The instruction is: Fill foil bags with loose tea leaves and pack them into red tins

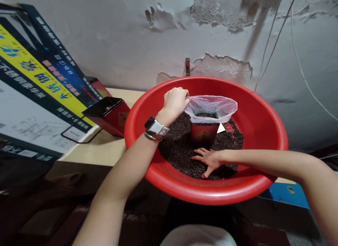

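A red tea tin (204, 134) stands upright among dark loose tea leaves (176, 147) in a wide red basin (264, 133). Its clear plastic bag liner (227, 106) flares out above the rim, and dark leaves show inside. My left hand (175, 102), with a watch on the wrist, pinches the left edge of that bag. Lower down, in front of the tin, my right hand (208, 160) lies palm down on the leaves with its fingers spread. A small white piece (221, 128) shows just right of the tin.
Left of the basin, another red tin with a dark top (109, 112) sits on the pale table (111, 151). A large printed carton (39, 84) leans there, beside a thin black wire loop (79, 142). Behind rises a peeling wall (118, 38) with hanging cables (274, 38).
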Tool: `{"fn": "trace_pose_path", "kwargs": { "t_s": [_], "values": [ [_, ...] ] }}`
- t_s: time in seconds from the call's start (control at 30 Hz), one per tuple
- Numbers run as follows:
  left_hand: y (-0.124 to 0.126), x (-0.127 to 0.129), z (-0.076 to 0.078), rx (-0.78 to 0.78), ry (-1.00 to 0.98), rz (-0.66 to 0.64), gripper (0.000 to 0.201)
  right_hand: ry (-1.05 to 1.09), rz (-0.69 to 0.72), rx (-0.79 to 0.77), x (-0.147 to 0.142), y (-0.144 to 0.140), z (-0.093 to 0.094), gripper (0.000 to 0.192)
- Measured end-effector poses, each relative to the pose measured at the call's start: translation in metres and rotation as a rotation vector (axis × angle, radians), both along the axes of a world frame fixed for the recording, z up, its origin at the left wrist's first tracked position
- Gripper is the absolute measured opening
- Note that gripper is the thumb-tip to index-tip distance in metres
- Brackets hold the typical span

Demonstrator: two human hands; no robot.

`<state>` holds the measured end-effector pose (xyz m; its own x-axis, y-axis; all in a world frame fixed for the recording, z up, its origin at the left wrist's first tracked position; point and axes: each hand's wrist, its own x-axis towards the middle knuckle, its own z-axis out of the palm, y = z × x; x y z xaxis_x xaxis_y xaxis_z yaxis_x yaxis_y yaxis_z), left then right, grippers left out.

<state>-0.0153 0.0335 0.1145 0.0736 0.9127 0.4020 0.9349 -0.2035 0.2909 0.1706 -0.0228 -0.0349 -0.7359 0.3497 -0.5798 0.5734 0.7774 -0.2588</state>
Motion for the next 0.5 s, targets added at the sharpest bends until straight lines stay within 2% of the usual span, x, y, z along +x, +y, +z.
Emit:
{"fn": "trace_pose_path", "kwargs": {
  "t_s": [0.13,0.3,0.4,0.5],
  "values": [
    [-0.005,0.004,0.003,0.107,-0.035,0.0,0.025,-0.017,-0.074,0.007,-0.003,-0.001,0.0,0.109],
    [-0.001,-0.003,0.001,0.209,-0.138,-0.035,0.029,-0.063,-0.189,-0.052,-0.007,-0.001,0.004,0.106],
    [0.003,-0.006,-0.001,0.181,-0.149,-0.04,0.029,-0.059,-0.168,-0.043,-0.006,-0.002,0.004,0.095],
    [0.007,-0.01,-0.001,0.168,-0.154,-0.039,0.03,-0.039,-0.098,0.043,-0.007,-0.004,0.008,0.077]
  ]
}}
